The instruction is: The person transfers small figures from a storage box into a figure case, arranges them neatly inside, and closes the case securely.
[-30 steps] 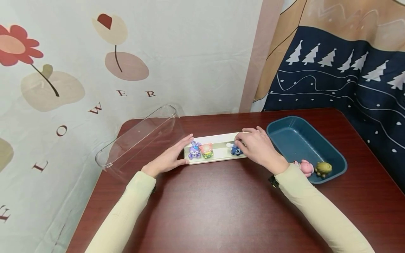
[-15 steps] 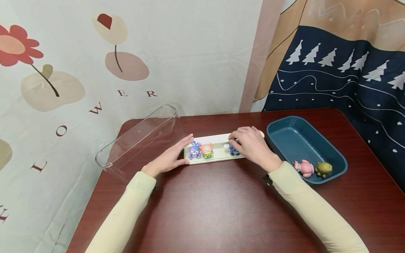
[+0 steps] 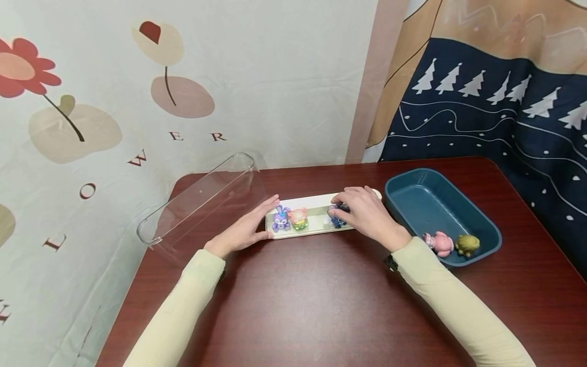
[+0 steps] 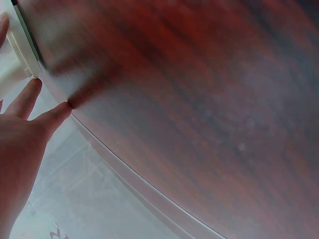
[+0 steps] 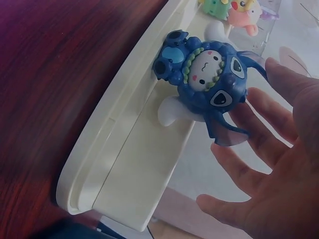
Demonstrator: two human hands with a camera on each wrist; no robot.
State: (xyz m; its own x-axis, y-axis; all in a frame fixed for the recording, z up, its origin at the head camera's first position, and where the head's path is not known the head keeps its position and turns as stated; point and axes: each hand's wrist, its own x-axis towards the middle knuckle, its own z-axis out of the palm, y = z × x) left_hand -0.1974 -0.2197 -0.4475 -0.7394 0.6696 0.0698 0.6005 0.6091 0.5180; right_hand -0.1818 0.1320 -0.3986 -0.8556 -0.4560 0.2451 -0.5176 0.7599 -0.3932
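A long white display base [image 3: 316, 202] lies on the table in the head view. On its left part sit a purple rabbit-eared figurine [image 3: 281, 220] and a pink-and-green figurine [image 3: 298, 220]. My left hand [image 3: 243, 228] touches the base's left end, fingers extended along it. Toward the right end, my right hand [image 3: 369, 216] holds a blue big-eared figurine [image 5: 203, 69] by its head, thumb at one ear and fingers behind. In the right wrist view this figurine faces up over the base, a white wing on each side. The left wrist view shows the left hand's fingertips [image 4: 34, 83] at the base's end.
A blue plastic bin [image 3: 422, 204] stands to the right, with a pink figurine [image 3: 442, 243] and an olive-green figurine [image 3: 468, 245] at its near end. On the left, a clear plastic cover [image 3: 197, 199] sits near the table's edge by the curtain wall.
My right hand has shifted a little left along the base with the blue figurine, which has turned slightly. The left hand stays at the base's end.
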